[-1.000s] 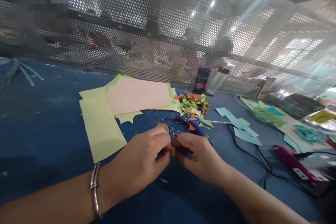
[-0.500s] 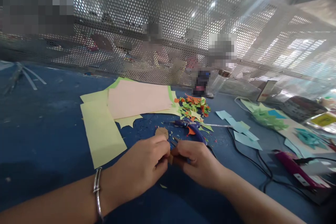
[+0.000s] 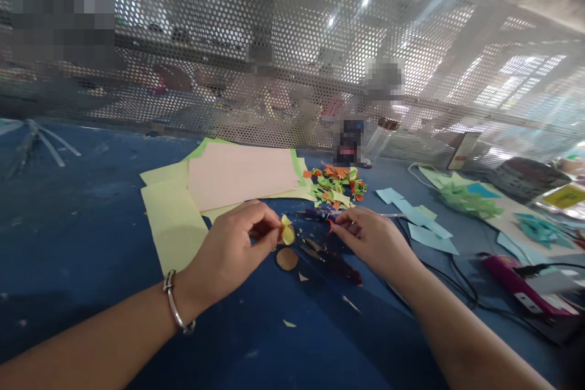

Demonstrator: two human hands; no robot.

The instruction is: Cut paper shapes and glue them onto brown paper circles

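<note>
My left hand (image 3: 249, 234) pinches a small curled piece of yellow paper (image 3: 287, 231) between thumb and fingertips. My right hand (image 3: 365, 231) closes over the handle of a blue glue gun (image 3: 315, 214) lying on the table; its orange trigger (image 3: 329, 227) shows by the fingertips, and the hand hides the handle. Between and below the hands lies a pair of scissors (image 3: 331, 261) with dark handles, blades toward the left. A round brown disc (image 3: 287, 259) rests flat just below the yellow piece.
Pink sheets (image 3: 242, 173) and yellow sheets (image 3: 173, 219) lie behind and left. Curled green and orange paper bits (image 3: 338, 183) are heaped beyond the glue gun. Light blue papers (image 3: 425, 222), black cables and a magenta power strip (image 3: 525, 289) are right. A perforated metal screen (image 3: 205, 73) stands behind.
My hands have moved apart. The left has lifted slightly with the yellow piece, uncovering the disc; the right has left the scissors on the table and moved to the glue gun's handle.
</note>
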